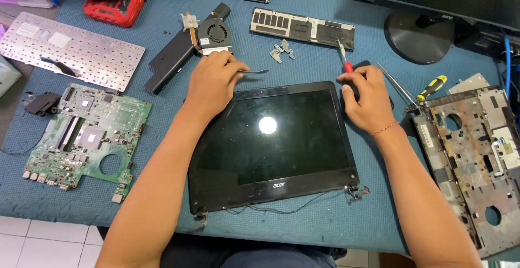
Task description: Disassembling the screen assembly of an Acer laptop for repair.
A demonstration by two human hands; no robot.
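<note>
The left hand [214, 81] pinches thin metal tweezers [254, 72] at the far edge of the glossy black laptop screen panel [271, 143]. The right hand [368, 97] is closed on a red-handled screwdriver [344, 59] at the panel's far right corner, on the blue-covered bench [162, 192].

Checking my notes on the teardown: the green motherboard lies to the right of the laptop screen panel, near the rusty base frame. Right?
Not quite. In the head view the green motherboard lies left of the laptop screen panel; the rusty base frame is on the right.

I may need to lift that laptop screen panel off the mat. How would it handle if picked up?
The laptop screen panel looks thin and flat, so probably light but apt to flex. Its glossy face reflects a lamp, suggesting slippery, fragile glass. Loose cables trail from its near edge and might snag.
</note>
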